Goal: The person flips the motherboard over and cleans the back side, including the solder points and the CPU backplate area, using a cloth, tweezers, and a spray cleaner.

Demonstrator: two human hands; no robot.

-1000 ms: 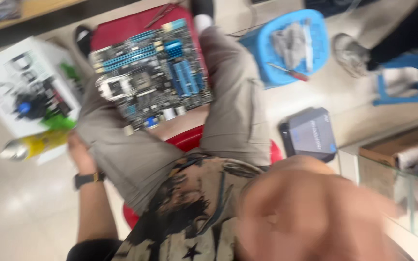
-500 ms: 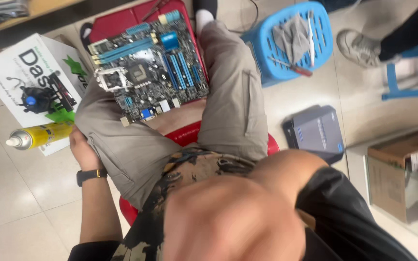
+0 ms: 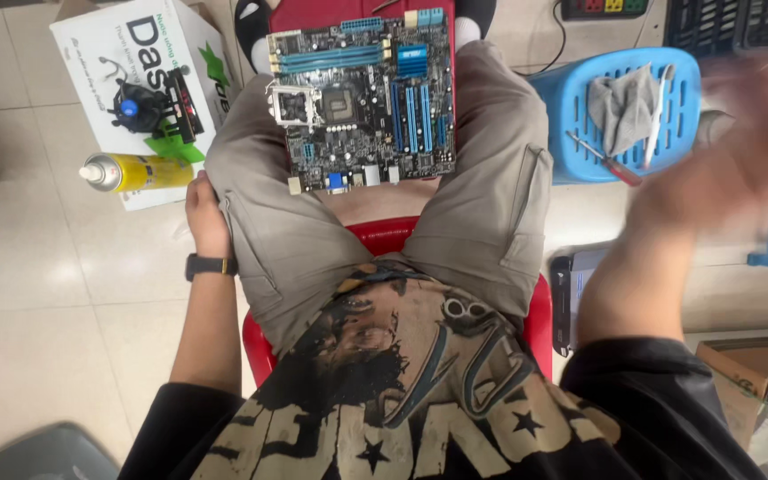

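On lap: motherboard (image 3: 363, 100), hands off

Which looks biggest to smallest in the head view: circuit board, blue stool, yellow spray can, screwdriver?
1. Circuit board, on the person's lap
2. Blue stool, partly hidden by the blurred right hand, so its place against the board is unsure
3. Yellow spray can
4. Screwdriver, on the stool

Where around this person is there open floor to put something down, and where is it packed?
The pale tiled floor lies bare on the left, below the yellow spray can and white box, beside the left hand. It is crowded on the right: the blue stool carries a grey cloth and a screwdriver, under the blurred right hand.
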